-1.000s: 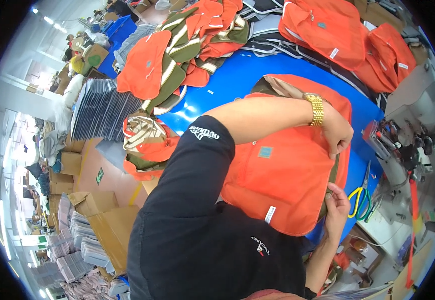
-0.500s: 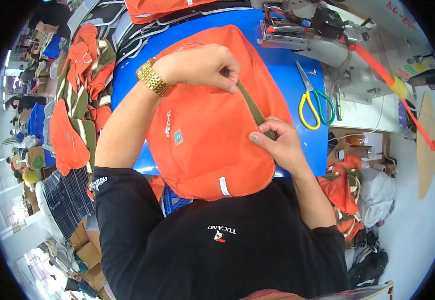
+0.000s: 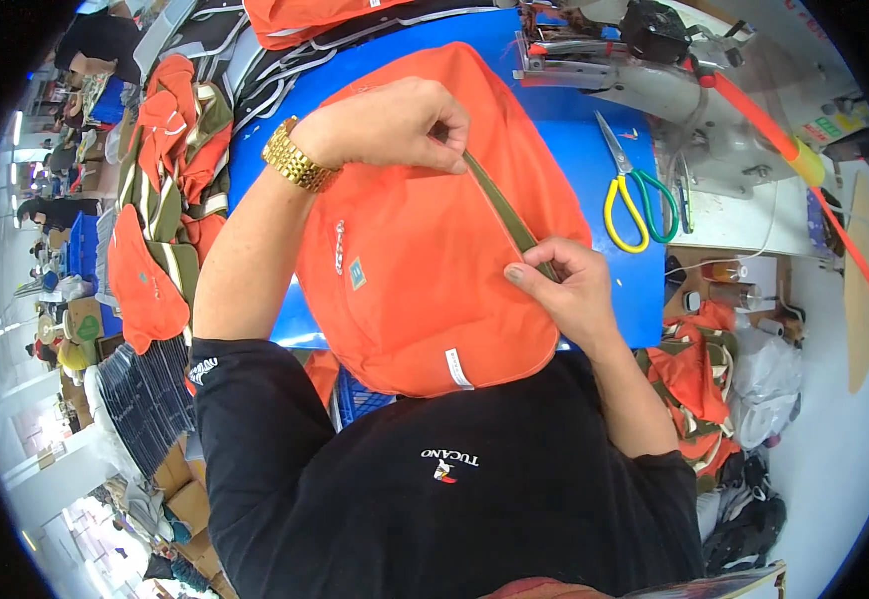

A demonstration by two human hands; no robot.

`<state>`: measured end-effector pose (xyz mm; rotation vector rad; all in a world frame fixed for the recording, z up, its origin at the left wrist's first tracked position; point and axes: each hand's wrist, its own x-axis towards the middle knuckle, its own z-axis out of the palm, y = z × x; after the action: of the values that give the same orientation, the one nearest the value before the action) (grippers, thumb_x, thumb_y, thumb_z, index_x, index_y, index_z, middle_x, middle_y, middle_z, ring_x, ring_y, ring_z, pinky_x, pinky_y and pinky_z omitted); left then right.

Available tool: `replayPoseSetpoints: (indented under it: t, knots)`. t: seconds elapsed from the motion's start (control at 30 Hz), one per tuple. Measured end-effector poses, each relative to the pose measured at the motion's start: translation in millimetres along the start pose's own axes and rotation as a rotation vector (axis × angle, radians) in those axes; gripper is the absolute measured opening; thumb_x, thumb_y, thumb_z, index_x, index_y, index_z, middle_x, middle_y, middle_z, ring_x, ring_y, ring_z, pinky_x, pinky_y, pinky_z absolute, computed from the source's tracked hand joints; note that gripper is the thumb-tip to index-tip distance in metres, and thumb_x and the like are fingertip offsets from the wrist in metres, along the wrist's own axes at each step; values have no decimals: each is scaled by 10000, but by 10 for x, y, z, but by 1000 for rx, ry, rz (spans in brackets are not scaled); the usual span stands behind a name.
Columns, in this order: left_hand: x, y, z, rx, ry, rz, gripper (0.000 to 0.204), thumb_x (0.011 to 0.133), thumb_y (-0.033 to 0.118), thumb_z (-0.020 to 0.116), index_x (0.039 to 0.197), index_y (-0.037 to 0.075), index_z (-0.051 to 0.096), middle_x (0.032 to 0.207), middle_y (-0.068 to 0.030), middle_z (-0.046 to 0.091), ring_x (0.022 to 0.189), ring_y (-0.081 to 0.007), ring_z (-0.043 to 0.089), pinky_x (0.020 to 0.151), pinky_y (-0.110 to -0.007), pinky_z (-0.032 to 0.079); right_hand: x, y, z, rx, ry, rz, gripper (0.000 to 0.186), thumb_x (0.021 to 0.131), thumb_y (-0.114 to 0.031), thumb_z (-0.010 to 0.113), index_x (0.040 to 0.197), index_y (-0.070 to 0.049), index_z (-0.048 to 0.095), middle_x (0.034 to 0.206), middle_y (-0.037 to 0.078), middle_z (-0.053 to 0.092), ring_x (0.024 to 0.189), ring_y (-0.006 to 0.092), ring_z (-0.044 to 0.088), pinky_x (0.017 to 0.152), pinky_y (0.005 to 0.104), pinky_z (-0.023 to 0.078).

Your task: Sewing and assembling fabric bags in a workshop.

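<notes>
An orange backpack body point(image 3: 434, 270) lies in front of me on a blue work surface point(image 3: 629, 290), its near end against my black shirt. An olive-green edge strip point(image 3: 499, 207) runs slantwise along its right side. My left hand point(image 3: 400, 125), with a gold watch at the wrist, pinches the strip's far end. My right hand point(image 3: 569, 285) pinches the near end between thumb and fingers. Between the two hands the strip stays straight. The bag has a small patch point(image 3: 358, 275), a pull cord point(image 3: 339, 248) and a white label point(image 3: 457, 369) near its lower edge.
Scissors with yellow and green handles point(image 3: 634, 195) lie right of the bag. A sewing machine point(image 3: 644, 90) stands at the far right, with a red bar point(image 3: 754, 115) beside it. Orange and olive pieces point(image 3: 160, 220) hang at left; more bag pieces point(image 3: 694, 379) are below right.
The olive strip is drawn straighter between my hands. My left hand has moved slightly left and toward me little, if at all. Both hands keep their pinch, and the view has shifted slightly.
</notes>
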<state>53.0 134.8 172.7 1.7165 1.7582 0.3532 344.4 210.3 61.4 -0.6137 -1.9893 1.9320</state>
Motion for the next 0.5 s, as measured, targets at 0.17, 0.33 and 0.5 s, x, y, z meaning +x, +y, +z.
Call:
replayPoseSetpoints:
  t: [0.17,0.33,0.5]
  knots:
    - [-34,7,-9,21,39,3,242,876,153,809,798,-21,660,684,-86,640,626,-172,573,613,-324,470,23,3,37,13,66,-147,190,834,-126,873,814,-8,726,755,-7,655,598,40,489,535,243,358]
    - [-51,5,-3,18,57,4,239,873,146,803,782,-16,652,671,-72,624,611,-159,541,591,-319,443,-1,-6,17,6,53,-75,200,833,-120,871,778,-7,715,750,-6,642,581,37,477,524,237,352]
    - [-52,10,4,34,75,-15,236,854,132,781,748,-9,624,665,-63,622,609,-153,550,588,-317,443,-10,-11,29,14,63,-40,231,846,-117,865,738,-21,685,693,-27,621,573,16,479,508,227,353]
